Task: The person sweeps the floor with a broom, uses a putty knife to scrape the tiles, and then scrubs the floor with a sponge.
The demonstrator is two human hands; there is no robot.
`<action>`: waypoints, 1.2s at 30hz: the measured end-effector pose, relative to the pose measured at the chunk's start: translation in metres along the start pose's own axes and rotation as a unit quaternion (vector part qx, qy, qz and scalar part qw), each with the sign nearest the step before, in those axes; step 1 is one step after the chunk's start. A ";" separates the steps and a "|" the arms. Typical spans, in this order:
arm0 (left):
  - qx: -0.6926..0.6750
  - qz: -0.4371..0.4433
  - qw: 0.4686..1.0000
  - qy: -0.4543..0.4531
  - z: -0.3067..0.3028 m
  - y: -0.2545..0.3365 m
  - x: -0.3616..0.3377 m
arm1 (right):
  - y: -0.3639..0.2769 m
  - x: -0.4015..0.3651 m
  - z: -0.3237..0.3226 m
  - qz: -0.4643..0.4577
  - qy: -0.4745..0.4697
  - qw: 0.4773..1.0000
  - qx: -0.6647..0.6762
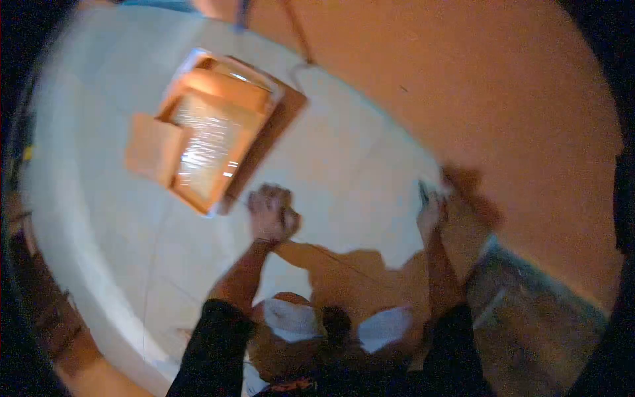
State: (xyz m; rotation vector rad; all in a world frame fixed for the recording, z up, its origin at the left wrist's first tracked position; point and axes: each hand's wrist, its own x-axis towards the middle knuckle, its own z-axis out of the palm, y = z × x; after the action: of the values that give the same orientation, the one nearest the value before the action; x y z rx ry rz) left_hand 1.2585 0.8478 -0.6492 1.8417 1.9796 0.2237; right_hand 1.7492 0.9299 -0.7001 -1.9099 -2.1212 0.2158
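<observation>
My left hand [271,213] rests over the pale surface just off the lower right corner of an open cardboard box [251,142]. Its fingers are curled in; blur hides whatever they may hold. Farther right, my right hand [432,212] is closed around a slim dark tool [424,192], too blurred to name exactly. The box lies tilted in view, with a flap [155,147] folded out to the left. Inside it are shiny, clear-looking contents [205,145] whose kind I cannot make out.
The pale surface [344,145] meets an orange-brown area [476,86] along a slanting edge. A dark shadow [473,192] falls beyond my right hand. At lower right is a dark, edged panel [536,317]. A blurred thin cord or strap [297,33] hangs at the top.
</observation>
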 end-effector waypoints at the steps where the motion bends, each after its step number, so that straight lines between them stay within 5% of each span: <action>1: 0.016 0.020 0.997 0.066 0.003 -0.004 -0.002 | -0.060 -0.003 -0.026 -0.051 0.029 0.993 -0.104; 2: 0.031 0.045 0.991 0.126 0.009 -0.010 -0.008 | -0.055 -0.046 0.001 -0.054 0.039 0.995 -0.071; 5: 0.008 0.016 0.994 0.106 -0.009 -0.007 -0.009 | -0.127 -0.007 -0.038 -0.009 -0.054 0.996 -0.065; 9: 0.004 0.013 0.994 0.111 -0.012 0.001 0.000 | -0.123 0.056 -0.059 0.142 -0.182 0.959 -0.167; 11: 0.015 0.021 0.995 0.096 -0.008 -0.001 -0.005 | -0.115 0.049 -0.039 0.120 -0.133 0.964 -0.194; 13: 0.021 0.018 0.996 0.086 -0.002 -0.004 -0.005 | -0.115 -0.009 -0.023 -0.047 0.038 0.984 -0.166; 16: 0.016 0.007 0.998 0.060 -0.010 0.002 -0.007 | -0.122 -0.093 -0.023 -0.144 0.067 0.984 -0.079; 19: 0.027 0.002 0.999 0.040 -0.012 0.002 -0.009 | -0.082 -0.052 0.002 0.000 -0.014 0.996 0.091; 21: 0.012 0.012 0.998 0.054 -0.012 0.000 -0.006 | -0.078 0.025 0.008 0.055 -0.056 0.997 -0.003; 22: 0.008 0.016 0.998 0.066 -0.009 -0.001 -0.006 | -0.078 0.062 0.000 0.021 -0.051 0.985 -0.164; 26: 0.012 0.032 0.995 0.089 -0.006 -0.005 -0.006 | -0.096 0.052 -0.009 -0.055 -0.035 0.989 -0.130; 31: 0.012 0.010 0.996 0.082 -0.014 0.004 -0.002 | -0.090 -0.047 0.004 -0.026 0.006 0.988 0.149; 33: 0.019 0.009 0.997 0.080 -0.017 0.004 -0.007 | -0.036 -0.060 0.043 -0.122 0.077 0.987 -0.065; 35: 0.006 0.010 0.996 0.091 -0.018 0.002 -0.005 | -0.079 0.073 0.009 0.081 -0.175 0.975 -0.112; 36: -0.002 0.012 0.995 0.097 -0.017 0.004 -0.006 | -0.093 0.092 0.007 0.065 -0.156 0.978 -0.126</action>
State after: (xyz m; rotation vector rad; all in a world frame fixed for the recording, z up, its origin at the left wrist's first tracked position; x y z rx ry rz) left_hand 1.2550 0.8449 -0.6309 1.9047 2.0820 0.4286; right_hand 1.6513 1.0109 -0.6696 -2.2964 -2.3139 0.3043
